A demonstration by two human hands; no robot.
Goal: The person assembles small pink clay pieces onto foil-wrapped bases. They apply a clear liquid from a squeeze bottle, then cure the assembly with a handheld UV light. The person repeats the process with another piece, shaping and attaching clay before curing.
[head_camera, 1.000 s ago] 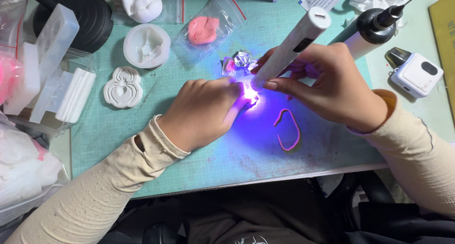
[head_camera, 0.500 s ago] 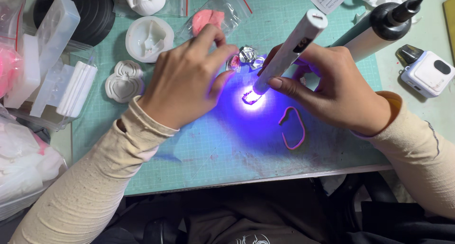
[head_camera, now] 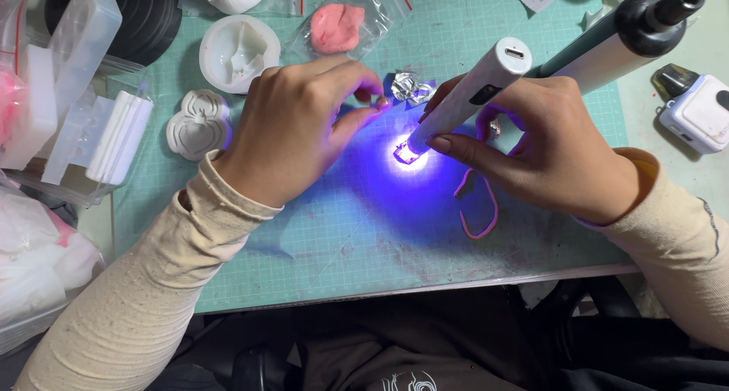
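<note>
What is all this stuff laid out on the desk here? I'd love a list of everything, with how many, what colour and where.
cutting mat: one, green, gridded, covering the desk.
UV pen light: one, white, in the right hand, shining violet onto the mat.
small lit piece: one, under the light's tip, too bright to tell its colour.
foil scrap: one, silver, just above the glow.
pink loop: one, on the mat below the right hand.
bag of pink clay: one, clear bag, top centre.
white moulds: three, top left of the mat.
clear plastic boxes: several, left edge.
dark-capped bottle: one, top right.
small white device: one, right edge.
left hand: one, hovering left of the glow.
right hand: one, gripping the light.
</note>
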